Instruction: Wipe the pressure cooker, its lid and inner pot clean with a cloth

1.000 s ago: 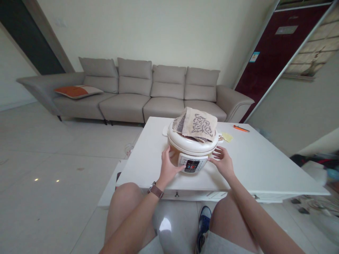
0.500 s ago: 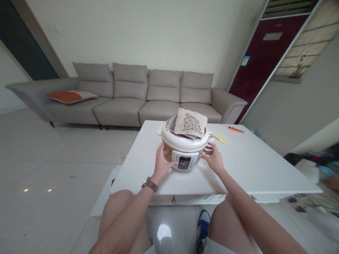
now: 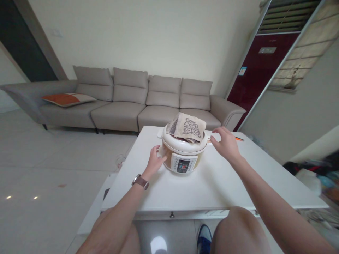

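We judge this positioning: left hand (image 3: 154,163) and right hand (image 3: 225,141), half-spread, grip nothing, flanking the cooker (image 3: 182,149); holding needs closing inward.

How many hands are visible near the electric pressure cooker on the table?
2. The left hand is beside the electric pressure cooker, on its left; the right hand is near the right side of its lid.
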Demonstrator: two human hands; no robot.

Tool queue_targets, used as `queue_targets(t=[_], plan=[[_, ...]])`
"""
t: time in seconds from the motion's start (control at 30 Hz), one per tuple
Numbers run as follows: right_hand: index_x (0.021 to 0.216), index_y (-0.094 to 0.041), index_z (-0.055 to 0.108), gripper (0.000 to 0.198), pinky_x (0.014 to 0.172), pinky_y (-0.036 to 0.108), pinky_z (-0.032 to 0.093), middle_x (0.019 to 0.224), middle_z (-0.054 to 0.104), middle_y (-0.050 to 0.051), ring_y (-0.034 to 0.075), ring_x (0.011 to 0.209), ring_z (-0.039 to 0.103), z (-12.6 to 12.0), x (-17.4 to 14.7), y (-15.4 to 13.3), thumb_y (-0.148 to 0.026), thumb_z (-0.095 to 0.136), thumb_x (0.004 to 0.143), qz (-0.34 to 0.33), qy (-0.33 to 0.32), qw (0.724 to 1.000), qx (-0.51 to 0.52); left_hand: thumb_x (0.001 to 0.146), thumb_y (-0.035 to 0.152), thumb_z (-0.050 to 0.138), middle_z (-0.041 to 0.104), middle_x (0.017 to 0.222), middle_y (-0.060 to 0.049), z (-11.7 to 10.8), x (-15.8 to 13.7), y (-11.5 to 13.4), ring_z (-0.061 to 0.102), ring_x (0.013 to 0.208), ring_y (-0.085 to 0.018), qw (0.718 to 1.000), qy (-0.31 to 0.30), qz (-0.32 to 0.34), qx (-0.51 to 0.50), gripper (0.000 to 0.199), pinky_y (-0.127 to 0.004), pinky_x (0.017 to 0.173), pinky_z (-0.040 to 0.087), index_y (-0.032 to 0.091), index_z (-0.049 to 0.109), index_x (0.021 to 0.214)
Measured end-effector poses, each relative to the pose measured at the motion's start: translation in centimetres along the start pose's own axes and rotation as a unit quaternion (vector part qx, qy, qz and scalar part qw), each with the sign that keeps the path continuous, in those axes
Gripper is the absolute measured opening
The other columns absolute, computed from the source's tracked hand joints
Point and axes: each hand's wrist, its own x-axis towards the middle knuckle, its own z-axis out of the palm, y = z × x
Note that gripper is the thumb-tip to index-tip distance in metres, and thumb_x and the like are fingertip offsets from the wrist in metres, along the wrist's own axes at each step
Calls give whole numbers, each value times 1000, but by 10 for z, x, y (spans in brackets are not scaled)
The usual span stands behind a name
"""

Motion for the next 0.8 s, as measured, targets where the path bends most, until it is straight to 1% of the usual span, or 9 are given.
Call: queue_targets(t=[0.07,0.1,0.13,0.2,0.27,0.4,0.6,0.7,0.8], plan=[[117,-19,65,33,101,55,48,118,66,16,38,115,60,-4,31,-37,-40,60,92,-101,-41,993,-37,76,22,72,53,131,-12,1,6,-1,59,117,-28,999,40,-27,6,52,-49,100,52,21,54,125],[124,-18,63,41,102,57,47,127,63,17,40,120,57,0,46,-55,-43,63,91,-129,-66,988,-56,76,20,70,54,127,-11,1,7,-2,60,112,-26,998,55,-38,11,47,-49,101,51,20,55,121],[129,-19,61,49,101,59,47,135,59,18,43,124,53,8,59,-71,-45,67,88,-139,-89,983,-79,77,20,69,55,124,-10,2,8,-2,61,109,-25,997,63,-48,15,44,-48,101,51,20,55,119],[132,-20,59,60,98,62,47,139,56,19,47,127,48,27,81,-92,-49,73,82,-135,-137,973,-124,78,19,68,55,122,-10,1,9,-2,62,106,-24,996,69,-57,19,42,-47,99,52,21,55,117],[135,-20,58,62,93,59,49,132,60,20,44,118,54,47,95,-101,-49,72,82,-104,-181,967,-149,78,19,67,55,122,-9,-3,8,-2,62,106,-24,996,68,-46,19,41,-46,99,52,21,55,117],[131,-19,60,52,86,47,51,120,64,18,36,103,63,69,107,-98,-44,65,86,-87,-172,968,-163,79,19,67,55,121,-9,-16,8,0,63,106,-24,996,67,-48,13,35,-45,98,52,22,59,113],[110,-19,69,27,81,38,47,113,69,14,30,95,65,59,115,-92,-31,55,90,-122,-156,966,-164,82,20,64,53,125,-11,-23,11,6,62,110,-25,995,46,-88,-3,31,-44,94,54,21,58,112],[96,-19,70,20,76,34,43,100,72,12,27,88,64,50,117,-80,-26,54,87,-114,-101,981,-123,82,20,64,53,125,-11,-22,9,8,62,110,-25,995,43,-86,-12,31,-43,92,55,21,58,112],[90,-17,69,17,68,31,41,82,70,7,22,76,60,38,118,-50,-26,57,81,-57,-24,997,-40,81,19,65,54,123,-11,-22,7,8,63,107,-24,996,46,-78,-9,32,-43,93,54,21,59,112]])
